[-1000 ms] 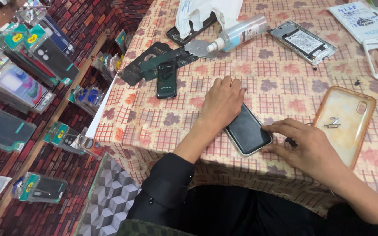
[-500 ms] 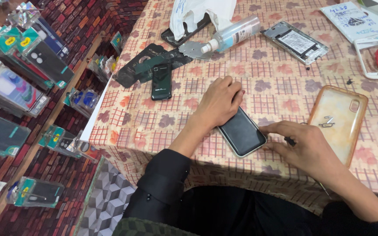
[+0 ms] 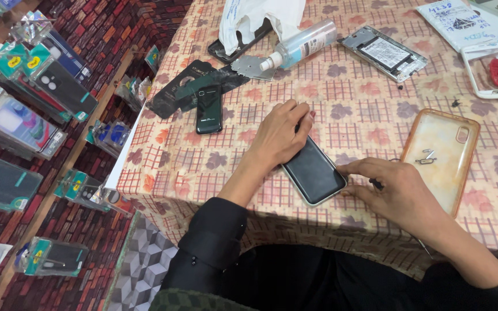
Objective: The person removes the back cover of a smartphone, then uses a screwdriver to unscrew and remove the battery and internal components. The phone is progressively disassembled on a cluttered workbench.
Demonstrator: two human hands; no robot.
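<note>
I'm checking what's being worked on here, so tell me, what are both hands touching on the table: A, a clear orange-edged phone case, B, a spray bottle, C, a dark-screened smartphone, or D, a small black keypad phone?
C: the left hand presses the top of the dark-screened smartphone while the right hand touches its lower right edge.

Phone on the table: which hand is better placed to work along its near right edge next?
Probably the right hand: its fingertips already touch that edge of the phone, while the left hand covers and steadies the far end.
</note>
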